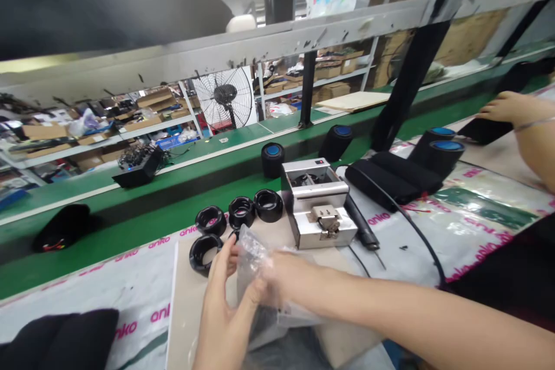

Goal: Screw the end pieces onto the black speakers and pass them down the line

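A clear plastic bag [249, 251] is between my two hands, low in the middle of the head view. My left hand [223, 300] holds the bag's near-left side, thumb and fingers curved around it. The plastic partly covers my right hand [286, 277], whose fingers are smeared by motion; whether they grip anything cannot be made out. Just beyond my left fingertips lie several black rings, among them one ring [203, 254] nearest the hand and another ring [267, 206] close to a silver screw feeder [321, 202]. A black electric screwdriver [363, 228] rests against the feeder's right side.
Black cylinders with blue tops, one cylinder [273, 160] behind the rings, stand near the green conveyor [151, 202]. Black padded pieces [390, 179] lie right of the screwdriver and its cable. Another person's hand [511, 110] touches a black object at far right. A metal beam [217, 49] crosses above.
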A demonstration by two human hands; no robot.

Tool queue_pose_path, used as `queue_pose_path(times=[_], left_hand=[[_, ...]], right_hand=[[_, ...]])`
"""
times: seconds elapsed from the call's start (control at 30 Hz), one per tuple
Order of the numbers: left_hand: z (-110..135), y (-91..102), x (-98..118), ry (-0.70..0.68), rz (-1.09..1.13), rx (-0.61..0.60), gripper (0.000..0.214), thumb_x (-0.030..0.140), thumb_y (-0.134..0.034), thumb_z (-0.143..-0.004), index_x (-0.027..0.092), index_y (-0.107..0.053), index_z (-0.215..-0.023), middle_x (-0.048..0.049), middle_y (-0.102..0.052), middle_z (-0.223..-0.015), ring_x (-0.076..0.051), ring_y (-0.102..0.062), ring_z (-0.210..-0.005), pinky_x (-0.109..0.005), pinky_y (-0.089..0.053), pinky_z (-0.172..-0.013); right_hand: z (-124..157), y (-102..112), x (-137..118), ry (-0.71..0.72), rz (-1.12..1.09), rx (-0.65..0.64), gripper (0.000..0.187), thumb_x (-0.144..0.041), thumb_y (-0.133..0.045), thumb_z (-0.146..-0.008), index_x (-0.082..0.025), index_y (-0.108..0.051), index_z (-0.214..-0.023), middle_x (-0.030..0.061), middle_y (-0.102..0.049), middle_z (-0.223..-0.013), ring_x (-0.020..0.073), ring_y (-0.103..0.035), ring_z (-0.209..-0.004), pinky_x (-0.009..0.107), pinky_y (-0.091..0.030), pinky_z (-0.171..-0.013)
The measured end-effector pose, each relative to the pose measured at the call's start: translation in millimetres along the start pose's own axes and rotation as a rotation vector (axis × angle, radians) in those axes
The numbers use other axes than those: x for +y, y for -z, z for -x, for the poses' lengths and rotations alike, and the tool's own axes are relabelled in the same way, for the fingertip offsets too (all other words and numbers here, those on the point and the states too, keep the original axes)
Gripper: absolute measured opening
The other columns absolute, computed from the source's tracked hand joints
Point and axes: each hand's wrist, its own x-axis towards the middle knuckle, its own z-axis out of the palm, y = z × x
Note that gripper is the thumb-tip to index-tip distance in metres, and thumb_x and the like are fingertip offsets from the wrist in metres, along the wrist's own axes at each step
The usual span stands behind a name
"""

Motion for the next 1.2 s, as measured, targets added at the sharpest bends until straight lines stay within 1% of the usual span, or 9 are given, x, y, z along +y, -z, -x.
queue_pose_path(times=[0.13, 0.27, 0.4, 0.5, 0.57, 0.67, 0.83, 1.0, 1.2], left_hand=[[-16, -2.1, -5, 0.025, -0.042, -0.015, 0.070, 0.076, -0.078, -0.087, 0.024, -0.078, -0.134, -0.0094, -0.077, -0.124, -0.029, -0.070, -0.110, -0.043, -0.056, -0.101], [-23, 0.1, -9, 0.059, 0.048, 0.021, 0.065, 0.074, -0.083, -0.083, 0.022, -0.083, -0.122, -0.0071, -0.079, -0.108, -0.026, -0.072, -0.101, -0.035, -0.058, -0.092], [-22, -0.3, -10, 0.072, 0.106, 0.068, 0.065, 0.074, -0.088, -0.078, 0.022, -0.085, -0.117, -0.0089, -0.082, -0.113, -0.028, -0.075, -0.106, -0.036, -0.061, -0.098], [-20, -0.5, -14, 0.095, 0.138, 0.089, 0.066, 0.073, -0.090, -0.077, 0.020, -0.086, -0.117, -0.0104, -0.083, -0.115, -0.028, -0.077, -0.107, -0.035, -0.063, -0.096], [-19, -0.4, -18, 0.103, 0.149, 0.093, 0.067, 0.074, -0.090, -0.076, 0.020, -0.087, -0.116, -0.0111, -0.084, -0.115, -0.028, -0.078, -0.106, -0.033, -0.064, -0.095], [-17, -0.2, -24, 0.110, 0.153, 0.097, 0.066, 0.074, -0.089, -0.077, 0.020, -0.087, -0.116, -0.0114, -0.084, -0.114, -0.028, -0.078, -0.107, -0.031, -0.064, -0.095], [-15, 0.2, -30, 0.126, 0.187, 0.082, 0.065, 0.071, -0.090, -0.078, 0.019, -0.086, -0.117, -0.0115, -0.085, -0.110, -0.025, -0.078, -0.103, -0.027, -0.064, -0.092], [-14, -0.5, -31, 0.122, 0.193, 0.091, 0.065, 0.072, -0.092, -0.075, 0.018, -0.087, -0.112, -0.0112, -0.085, -0.105, -0.025, -0.080, -0.097, -0.027, -0.066, -0.090], [-15, 0.2, -34, 0.146, 0.193, 0.073, 0.067, 0.072, -0.093, -0.074, 0.018, -0.087, -0.114, -0.0111, -0.087, -0.106, -0.026, -0.082, -0.099, -0.026, -0.066, -0.089]], right_hand=[[20, 18, -13, -0.138, 0.028, -0.048, 0.015, -0.029, -0.079, -0.102, -0.016, -0.073, -0.098, 0.0023, -0.072, -0.093, 0.0226, -0.072, -0.092, 0.046, -0.062, -0.093], [32, 43, -24, -0.205, -0.098, -0.099, 0.029, -0.029, -0.081, -0.100, -0.018, -0.067, -0.077, -0.0072, -0.053, -0.063, 0.0152, -0.058, -0.066, 0.031, -0.054, -0.072], [33, 72, -22, -0.336, -0.352, -0.177, 0.037, -0.031, -0.077, -0.104, -0.016, -0.065, -0.073, -0.0076, -0.055, -0.059, 0.0082, -0.045, -0.048, 0.020, -0.034, -0.046], [29, 92, -7, -0.411, -0.576, -0.195, 0.044, -0.041, -0.074, -0.108, -0.016, -0.061, -0.075, -0.0074, -0.055, -0.060, 0.0055, -0.039, -0.042, 0.017, -0.025, -0.037], [25, 109, 10, -0.412, -0.724, -0.113, 0.045, -0.047, -0.069, -0.111, -0.016, -0.059, -0.080, -0.0075, -0.053, -0.063, 0.0046, -0.037, -0.042, 0.016, -0.022, -0.036], [16, 142, 42, -0.349, -0.911, 0.137, 0.041, -0.050, -0.064, -0.114, -0.016, -0.060, -0.091, -0.0077, -0.049, -0.069, 0.0042, -0.033, -0.044, 0.015, -0.021, -0.036], [-2, 190, 93, -0.179, -1.043, 0.602, 0.034, -0.048, -0.066, -0.113, -0.015, -0.064, -0.106, -0.0052, -0.054, -0.078, 0.0060, -0.042, -0.051, 0.016, -0.033, -0.041], [-10, 192, 120, -0.111, -0.982, 0.828, 0.032, -0.047, -0.068, -0.113, -0.015, -0.066, -0.109, -0.0033, -0.059, -0.082, 0.0077, -0.048, -0.055, 0.018, -0.042, -0.046], [-11, 178, 127, -0.119, -0.796, 0.871, 0.031, -0.045, -0.070, -0.111, -0.015, -0.067, -0.105, -0.0028, -0.061, -0.082, 0.0086, -0.052, -0.057, 0.019, -0.047, -0.049]])
